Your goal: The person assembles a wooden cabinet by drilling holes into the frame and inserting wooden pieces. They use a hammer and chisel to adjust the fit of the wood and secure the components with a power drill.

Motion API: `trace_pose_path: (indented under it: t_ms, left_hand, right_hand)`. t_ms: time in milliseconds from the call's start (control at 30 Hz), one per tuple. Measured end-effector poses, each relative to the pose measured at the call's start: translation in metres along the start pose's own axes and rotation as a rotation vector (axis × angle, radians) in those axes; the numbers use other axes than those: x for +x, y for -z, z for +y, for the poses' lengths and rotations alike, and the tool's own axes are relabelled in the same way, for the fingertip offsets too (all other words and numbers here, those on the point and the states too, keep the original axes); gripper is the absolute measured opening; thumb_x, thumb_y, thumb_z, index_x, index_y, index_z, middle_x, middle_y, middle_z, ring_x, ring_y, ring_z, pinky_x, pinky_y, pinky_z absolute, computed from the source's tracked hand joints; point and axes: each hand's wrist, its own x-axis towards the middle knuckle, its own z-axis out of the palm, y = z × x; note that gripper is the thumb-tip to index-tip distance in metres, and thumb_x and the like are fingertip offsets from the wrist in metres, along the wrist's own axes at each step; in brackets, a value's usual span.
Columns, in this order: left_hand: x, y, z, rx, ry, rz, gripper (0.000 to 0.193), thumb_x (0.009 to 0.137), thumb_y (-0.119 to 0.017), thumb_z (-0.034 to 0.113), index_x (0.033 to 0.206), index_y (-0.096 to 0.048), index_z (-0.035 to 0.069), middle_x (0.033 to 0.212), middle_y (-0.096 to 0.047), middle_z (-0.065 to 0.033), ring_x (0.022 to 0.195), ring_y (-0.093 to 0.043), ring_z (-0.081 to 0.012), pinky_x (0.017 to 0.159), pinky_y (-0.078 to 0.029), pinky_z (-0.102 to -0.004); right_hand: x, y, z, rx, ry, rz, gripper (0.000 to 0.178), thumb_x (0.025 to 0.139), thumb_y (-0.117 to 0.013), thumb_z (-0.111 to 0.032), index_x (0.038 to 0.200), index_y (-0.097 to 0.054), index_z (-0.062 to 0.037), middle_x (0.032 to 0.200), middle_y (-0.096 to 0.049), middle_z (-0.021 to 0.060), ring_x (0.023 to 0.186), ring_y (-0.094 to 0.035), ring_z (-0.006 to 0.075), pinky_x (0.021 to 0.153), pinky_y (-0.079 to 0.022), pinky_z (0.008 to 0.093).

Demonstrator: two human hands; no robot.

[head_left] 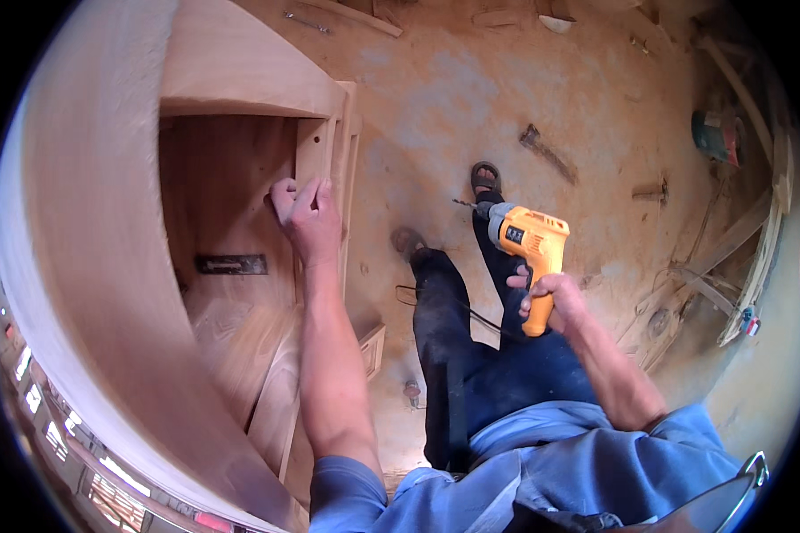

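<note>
My right hand (558, 298) is wrapped round the handle of a yellow power drill (535, 238), held in front of my legs. Its drill bit (463, 202) points left, apart from the wood. On the left stands a pale wooden cabinet (240, 75) with an open compartment. At the compartment's front edge, my left hand (308, 215) is closed with its fingers curled; whatever they may hold is hidden. Just beyond that hand, a small dark hole (317, 139) shows in the cabinet's front post. A dark, flat oblong piece (231, 264) lies inside the compartment.
The drill's black cord (480, 318) loops past my legs. An axe-like tool (549, 153) lies on the dusty floor (436, 98), with a wrench (307, 22) farther off. Wood strips (729, 235) and a dark green container (716, 138) are at the right.
</note>
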Motion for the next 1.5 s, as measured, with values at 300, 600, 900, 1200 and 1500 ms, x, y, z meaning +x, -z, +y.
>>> trace_pose_path:
  t_ms: [300,600,900,1200,1500]
  left_hand:
    - [0.017,0.014,-0.041,0.432,0.742,0.319,0.033,0.084,-0.067,0.015,0.115,-0.069,0.001,0.118,-0.058,-0.0213,0.113,-0.050,-0.0387,0.095,-0.041,-0.0479]
    - [0.002,-0.005,-0.043,0.509,0.995,0.139,0.066,0.087,-0.067,0.021,0.145,-0.046,-0.002,0.150,-0.045,-0.0289,0.143,-0.033,-0.0479,0.122,-0.018,-0.0562]
    - [0.005,0.006,-0.086,0.109,1.300,0.331,0.045,0.084,-0.069,0.015,0.119,-0.061,-0.011,0.115,-0.068,-0.0252,0.101,-0.070,-0.0388,0.091,-0.057,-0.0413]
    - [-0.005,0.036,0.000,-0.384,1.274,0.407,0.017,0.091,-0.066,0.000,0.106,-0.070,-0.005,0.099,-0.070,-0.0125,0.083,-0.066,-0.0208,0.074,-0.054,-0.0376]
    - [-0.050,0.089,0.085,-0.021,0.411,0.165,0.012,0.086,-0.059,-0.009,0.093,-0.068,-0.005,0.093,-0.064,-0.0140,0.089,-0.063,-0.0296,0.077,-0.056,-0.0386]
  right_hand:
    - [0.006,0.002,-0.002,0.178,0.042,-0.369,0.080,0.058,-0.060,-0.004,0.137,-0.050,0.0048,0.124,-0.068,0.0238,0.067,-0.069,0.0273,0.069,-0.059,0.0418]
    - [0.017,-0.023,-0.055,-0.163,0.099,-0.519,0.094,0.052,-0.073,-0.002,0.143,-0.048,-0.0024,0.125,-0.060,0.0143,0.121,-0.063,0.0361,0.061,-0.063,0.0382]
    - [0.006,-0.009,-0.047,-0.039,0.053,-0.679,0.092,0.057,-0.081,0.000,0.143,-0.049,0.0015,0.129,-0.063,0.0174,0.121,-0.065,0.0366,0.067,-0.062,0.0384]
    - [0.142,-0.174,-0.036,-0.063,0.029,-1.068,0.080,0.064,-0.062,-0.004,0.141,-0.044,0.0020,0.131,-0.062,0.0186,0.085,-0.070,0.0251,0.068,-0.060,0.0358]
    - [0.132,-0.282,0.008,-0.823,0.100,-0.713,0.028,0.088,-0.064,-0.015,0.111,-0.062,0.0011,0.090,-0.071,0.0152,0.072,-0.070,0.0260,0.063,-0.060,0.0404]
